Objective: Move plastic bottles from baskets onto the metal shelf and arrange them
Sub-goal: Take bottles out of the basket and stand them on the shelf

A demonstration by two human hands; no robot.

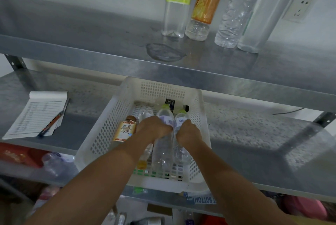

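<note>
The left bottle (162, 152) and right bottle (181, 153) lie side by side in the basket (103, 124). Both are clear, with their long axes running from the person toward the wall and their caps at the far end. The left hand (154, 128) comes down on the left bottle with its fingers curled round the label. The right hand (188, 133) grips the right bottle the same way, just beside it. Each hand is directly over its own bottle, so neither has to cross.

A tea bottle (126, 130) lies against the left bottle's far side, touching or nearly touching the left hand. More bottles sit below, partly hidden.

The basket stands on the middle shelf (254, 133), with its back tucked under the top shelf (91, 42). That front edge likely blocks a straight lift, so the bottles probably need to come toward the person first and then turn upright.

On the top shelf, four bottles (205, 6) stand in a row to the right, with a wet patch (165, 52) in front of them and bare metal to their left. A notepad (36, 115) and pen (52, 123) lie well to the left of the basket.
</note>
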